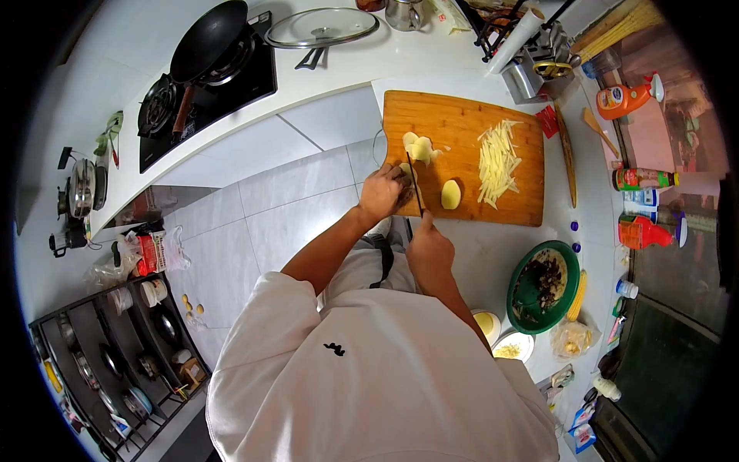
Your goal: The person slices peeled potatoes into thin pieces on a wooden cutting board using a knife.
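My right hand [429,248] is wrapped round the handle of a kitchen knife [413,179], whose dark blade is seen nearly edge-on. Close to the blade, my left hand [383,190] presses with curled fingers on pale potato slices, mostly hidden beneath it. Both hands are at the left edge of a wooden cutting board [462,115]. Just beyond the blade lie overlapping potato slices [419,148]. A cut potato piece [451,194] rests to the right of the knife. Farther right is a pile of potato strips [499,163].
A green basin [571,296] with dark contents stands right of me, beside a small plate [523,339]. At the back left, a black wok [208,42] sits on the gas stove [262,73], near a glass lid [322,28]. Spray bottles [627,98] line the right side.
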A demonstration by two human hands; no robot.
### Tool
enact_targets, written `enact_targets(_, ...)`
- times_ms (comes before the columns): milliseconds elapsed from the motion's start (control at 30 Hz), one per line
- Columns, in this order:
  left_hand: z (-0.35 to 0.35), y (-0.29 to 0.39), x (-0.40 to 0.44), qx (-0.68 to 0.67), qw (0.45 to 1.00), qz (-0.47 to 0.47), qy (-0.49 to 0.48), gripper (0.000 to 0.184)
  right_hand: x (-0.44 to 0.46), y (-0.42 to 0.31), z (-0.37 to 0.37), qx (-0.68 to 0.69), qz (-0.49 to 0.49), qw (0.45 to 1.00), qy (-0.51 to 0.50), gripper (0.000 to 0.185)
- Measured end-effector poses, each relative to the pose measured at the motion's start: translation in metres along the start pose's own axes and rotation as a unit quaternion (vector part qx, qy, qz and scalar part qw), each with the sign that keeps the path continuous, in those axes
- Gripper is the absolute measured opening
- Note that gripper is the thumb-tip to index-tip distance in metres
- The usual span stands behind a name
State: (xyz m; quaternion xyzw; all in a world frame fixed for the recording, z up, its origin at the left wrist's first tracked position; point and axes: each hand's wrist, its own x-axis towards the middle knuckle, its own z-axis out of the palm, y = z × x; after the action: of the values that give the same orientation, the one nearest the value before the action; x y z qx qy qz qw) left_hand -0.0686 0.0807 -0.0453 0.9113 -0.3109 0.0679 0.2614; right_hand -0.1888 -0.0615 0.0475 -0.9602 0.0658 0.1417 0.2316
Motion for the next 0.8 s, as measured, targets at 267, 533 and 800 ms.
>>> enact_targets(267,-0.005,0.004,0.001,-0.015,1.000,-0.002,0.004,0.024,-0.004,0.002,-0.002,0.008,0.003,1.000,0.010,0.064)
enact_targets(533,-0.001,0.005,0.002,0.000,0.999,0.005,0.044,0.014,-0.002,0.006,0.003,0.003,-0.012,1.000,0.016,0.064)
enact_targets(800,-0.003,0.002,-0.002,0.012,1.000,0.002,0.010,0.020,0.017,0.031,0.036,0.048,0.012,0.996,0.072,0.052)
